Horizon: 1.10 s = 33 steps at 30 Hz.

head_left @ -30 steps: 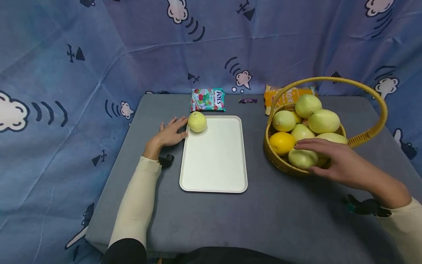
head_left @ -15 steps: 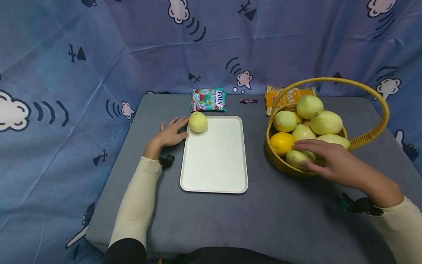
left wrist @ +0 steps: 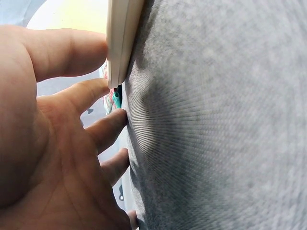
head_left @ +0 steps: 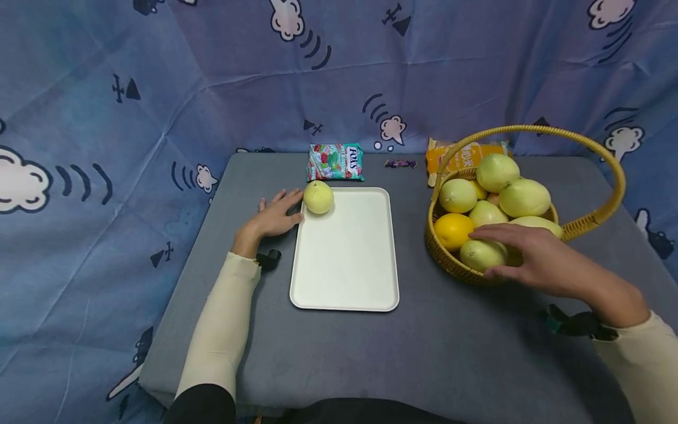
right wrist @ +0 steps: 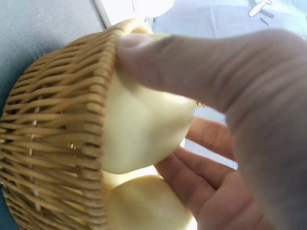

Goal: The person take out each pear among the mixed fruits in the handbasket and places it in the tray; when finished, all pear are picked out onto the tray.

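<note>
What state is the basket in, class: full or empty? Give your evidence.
Full: fruit is heaped above the basket's rim.

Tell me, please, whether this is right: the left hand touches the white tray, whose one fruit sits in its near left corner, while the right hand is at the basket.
Not quite: the fruit sits in the far left corner of the white tray, as the head view shows. The left hand does touch the tray, and the right hand is at the basket.
</note>
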{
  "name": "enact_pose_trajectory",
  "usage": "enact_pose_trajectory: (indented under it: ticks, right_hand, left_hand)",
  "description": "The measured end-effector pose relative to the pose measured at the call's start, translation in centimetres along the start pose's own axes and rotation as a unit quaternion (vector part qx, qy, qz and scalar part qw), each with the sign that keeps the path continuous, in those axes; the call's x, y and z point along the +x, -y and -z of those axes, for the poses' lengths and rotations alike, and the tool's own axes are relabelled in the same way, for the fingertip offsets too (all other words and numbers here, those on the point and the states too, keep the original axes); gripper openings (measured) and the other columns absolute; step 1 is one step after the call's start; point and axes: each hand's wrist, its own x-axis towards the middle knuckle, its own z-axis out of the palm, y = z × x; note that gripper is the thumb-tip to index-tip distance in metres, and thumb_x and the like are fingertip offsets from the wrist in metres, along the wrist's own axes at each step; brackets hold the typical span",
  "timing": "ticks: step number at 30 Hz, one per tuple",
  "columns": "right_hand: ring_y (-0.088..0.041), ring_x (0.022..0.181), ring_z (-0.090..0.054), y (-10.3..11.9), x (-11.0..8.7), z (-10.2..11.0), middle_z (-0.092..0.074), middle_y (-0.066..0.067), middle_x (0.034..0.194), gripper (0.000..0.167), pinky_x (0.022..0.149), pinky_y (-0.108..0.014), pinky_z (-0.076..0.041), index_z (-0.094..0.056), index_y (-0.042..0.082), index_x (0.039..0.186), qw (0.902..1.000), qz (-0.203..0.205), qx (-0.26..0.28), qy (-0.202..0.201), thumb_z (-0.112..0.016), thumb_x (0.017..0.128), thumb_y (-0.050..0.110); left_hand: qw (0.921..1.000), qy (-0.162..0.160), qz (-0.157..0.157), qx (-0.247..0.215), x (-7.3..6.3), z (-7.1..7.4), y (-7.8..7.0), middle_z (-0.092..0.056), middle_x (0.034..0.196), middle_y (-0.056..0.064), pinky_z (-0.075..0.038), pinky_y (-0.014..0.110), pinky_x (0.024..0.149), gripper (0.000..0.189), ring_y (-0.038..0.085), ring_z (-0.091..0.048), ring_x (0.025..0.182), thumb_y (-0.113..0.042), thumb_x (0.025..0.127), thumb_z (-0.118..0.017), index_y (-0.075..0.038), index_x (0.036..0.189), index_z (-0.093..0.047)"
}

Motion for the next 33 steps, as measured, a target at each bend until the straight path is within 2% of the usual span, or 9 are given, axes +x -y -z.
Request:
enact_pose_trajectory:
  ticks: [4,8,14,18,21,26,33]
  right_hand:
    - [-0.016,0.119,-0.068,0.0,-0.1,-0.1,-0.075,0.0,0.14,0.072,0.098,0.0,-0.036,-0.071,0.02,0.144,0.9999,-0.003,0.007,-0.01,-0.101,0.078,0.018]
    - [-0.001,0.116,-0.062,0.3,-0.1,0.0,-0.075,0.003,0.139,0.073,0.097,-0.001,-0.037,-0.072,0.021,0.143,0.999,-0.004,0.024,-0.037,-0.101,0.077,0.013]
    - [0.019,0.129,-0.049,0.9,0.3,0.8,-0.073,-0.002,0.143,0.082,0.105,0.002,-0.031,-0.071,0.025,0.147,0.9937,0.008,0.063,-0.092,-0.101,0.073,0.005]
    - [0.018,0.127,-0.053,1.4,0.8,1.2,-0.073,0.0,0.141,0.085,0.103,0.001,-0.038,-0.071,0.024,0.148,0.9899,0.015,0.079,-0.116,-0.102,0.071,0.003]
    - [0.012,0.124,-0.059,1.9,1.6,1.4,-0.071,0.008,0.14,0.084,0.1,-0.001,-0.045,-0.071,0.021,0.147,0.9866,0.019,0.109,-0.12,-0.101,0.072,-0.001]
    - [0.009,0.125,-0.063,3.3,3.6,1.6,-0.067,0.017,0.141,0.081,0.101,-0.006,-0.048,-0.07,0.016,0.148,0.978,0.018,0.164,-0.128,-0.097,0.075,-0.006]
    - [-0.002,0.125,-0.067,5.1,7.3,1.2,-0.072,0.0,0.142,0.078,0.103,-0.011,-0.052,-0.07,0.016,0.149,0.9629,0.035,0.222,-0.149,-0.095,0.078,-0.008]
  left_hand:
    - [1.0,-0.002,0.0,0.0,0.1,0.0,0.0,-0.016,0.186,0.006,0.018,0.071,0.13,0.072,0.034,0.002,0.173,-0.034,0.113,-0.053,-0.022,0.177,-0.023]
    - [1.0,-0.003,0.0,0.0,0.1,-0.1,0.1,-0.016,0.186,0.006,0.018,0.071,0.13,0.072,0.034,0.002,0.173,-0.034,0.113,-0.053,-0.022,0.177,-0.023]
    - [1.0,-0.003,0.003,-0.007,0.0,0.0,0.0,-0.016,0.186,0.007,0.019,0.071,0.129,0.072,0.035,0.002,0.173,-0.034,0.113,-0.053,-0.02,0.177,-0.024]
    - [1.0,-0.003,0.003,-0.006,0.0,-0.1,0.0,-0.015,0.186,0.007,0.019,0.071,0.129,0.072,0.035,0.003,0.173,-0.035,0.113,-0.053,-0.02,0.177,-0.023]
    - [1.0,-0.003,0.002,-0.005,0.1,-0.1,0.0,-0.015,0.186,0.007,0.019,0.072,0.129,0.072,0.035,0.002,0.173,-0.034,0.113,-0.053,-0.02,0.177,-0.023]
    - [0.9999,-0.005,0.007,-0.008,0.0,0.0,-0.1,-0.016,0.186,0.007,0.019,0.071,0.129,0.072,0.035,0.002,0.173,-0.034,0.113,-0.053,-0.021,0.177,-0.024]
    - [0.9999,-0.002,0.01,-0.005,0.1,-0.1,-0.1,-0.015,0.186,0.006,0.019,0.071,0.13,0.072,0.034,0.002,0.173,-0.036,0.113,-0.053,-0.022,0.177,-0.023]
